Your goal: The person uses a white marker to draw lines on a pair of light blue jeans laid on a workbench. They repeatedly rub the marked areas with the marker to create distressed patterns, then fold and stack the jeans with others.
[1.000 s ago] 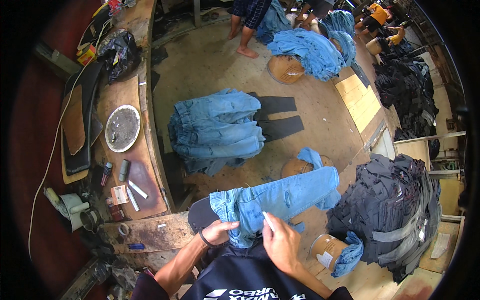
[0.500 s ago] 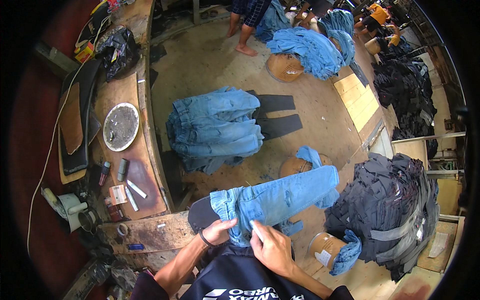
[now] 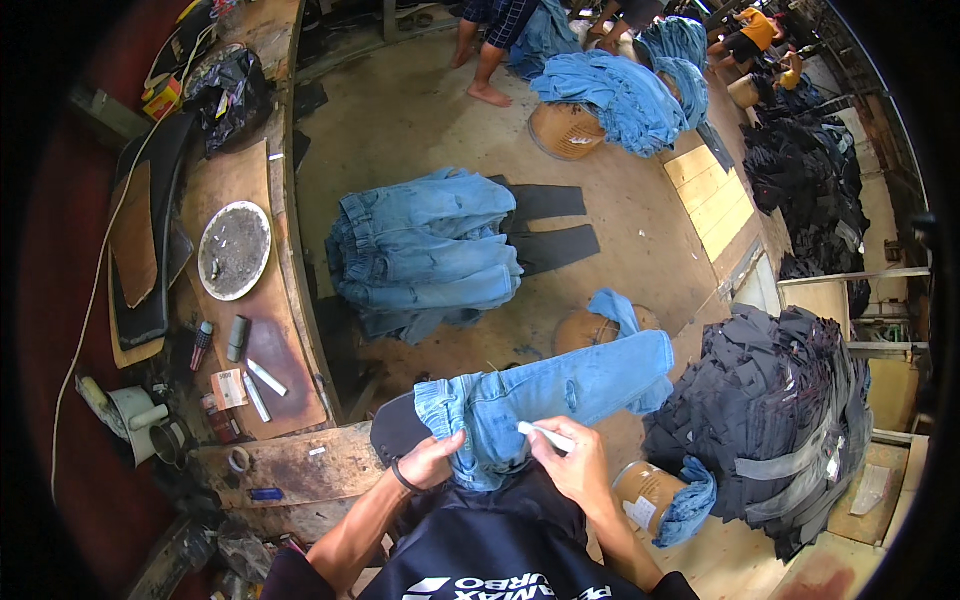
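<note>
Light blue jeans (image 3: pixel 600 375) lie stretched over a dark padded board (image 3: pixel 396 428) in front of my body, with the elastic waist toward the left. My left hand (image 3: pixel 428 462) is closed on the waist end, thumb on top of the cloth. A white marker (image 3: pixel 552 438), stick-shaped, is pinched in my right hand (image 3: pixel 580 472). Its tip points left, at or just over the upper part of the leg; I cannot tell if it touches. Small worn patches show on the denim.
A wooden bench (image 3: pixel 285 330) on the left bears a round ash-filled plate (image 3: pixel 210 262), two white markers (image 3: pixel 266 378) and a black bag (image 3: pixel 228 100). Stacked jeans (image 3: pixel 430 245) lie ahead. A dark cloth pile (image 3: pixel 760 410) and a brown drum (image 3: pixel 645 492) stand right. People work farther off.
My right hand has moved right and up over the jeans, and the marker has swung from steep to flatter, its tip now pointing left. My left hand keeps its hold on the waist.
</note>
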Demonstrator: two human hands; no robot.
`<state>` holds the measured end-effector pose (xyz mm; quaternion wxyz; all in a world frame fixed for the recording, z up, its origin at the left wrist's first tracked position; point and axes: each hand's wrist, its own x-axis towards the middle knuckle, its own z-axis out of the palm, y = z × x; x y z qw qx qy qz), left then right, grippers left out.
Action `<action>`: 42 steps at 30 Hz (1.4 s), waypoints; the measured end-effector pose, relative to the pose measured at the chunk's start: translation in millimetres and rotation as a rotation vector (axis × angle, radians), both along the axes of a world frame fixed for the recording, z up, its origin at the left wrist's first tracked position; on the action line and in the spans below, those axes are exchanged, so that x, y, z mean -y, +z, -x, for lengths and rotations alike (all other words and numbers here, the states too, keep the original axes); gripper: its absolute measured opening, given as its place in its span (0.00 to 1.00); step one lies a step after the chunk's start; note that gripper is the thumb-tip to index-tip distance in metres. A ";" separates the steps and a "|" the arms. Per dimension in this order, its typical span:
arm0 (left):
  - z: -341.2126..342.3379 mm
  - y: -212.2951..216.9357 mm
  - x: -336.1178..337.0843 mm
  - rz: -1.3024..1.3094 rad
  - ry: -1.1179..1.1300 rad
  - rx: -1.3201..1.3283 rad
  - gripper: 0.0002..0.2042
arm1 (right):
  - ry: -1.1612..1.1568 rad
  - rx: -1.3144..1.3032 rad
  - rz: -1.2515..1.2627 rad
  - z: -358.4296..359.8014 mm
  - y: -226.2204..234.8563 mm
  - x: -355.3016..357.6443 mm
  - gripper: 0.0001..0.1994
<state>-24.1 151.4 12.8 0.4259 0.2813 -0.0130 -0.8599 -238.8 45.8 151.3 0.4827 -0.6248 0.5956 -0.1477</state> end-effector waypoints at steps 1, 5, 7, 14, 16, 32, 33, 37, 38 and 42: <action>0.1 -1.4 -0.8 -0.012 0.004 -0.003 0.35 | -0.008 0.015 0.042 0.2 0.5 -0.3 0.09; 0.1 -5.3 -2.3 -0.047 -0.024 0.016 0.36 | 0.052 -0.006 0.089 -2.7 4.2 -3.4 0.08; 0.3 -5.8 -2.0 0.020 0.024 -0.007 0.35 | -0.064 -0.112 0.162 -3.3 3.7 -2.7 0.09; 7.5 2.7 0.5 -0.051 0.086 0.083 0.34 | -0.128 -0.114 0.192 -2.8 1.3 5.8 0.10; 11.5 6.0 -0.3 -0.145 0.182 0.002 0.30 | -0.070 -0.083 0.217 -8.6 4.5 5.2 0.10; 5.7 4.2 -6.1 0.061 0.088 -0.047 0.50 | 0.366 -0.273 0.487 -47.6 15.8 -26.3 0.15; 5.4 4.5 -6.1 0.052 0.087 -0.066 0.50 | 0.313 -0.249 0.487 -47.8 15.8 -27.0 0.15; 4.5 3.7 -6.6 0.060 0.092 -0.066 0.50 | 0.392 -0.223 0.439 -50.6 17.7 -29.8 0.15; 4.5 2.9 -6.7 0.053 0.093 -0.066 0.50 | 0.326 -0.211 0.453 -50.7 18.4 -29.3 0.15; 4.8 0.9 -6.8 0.070 0.087 -0.072 0.50 | 0.360 -0.287 0.412 -51.1 19.9 -24.7 0.14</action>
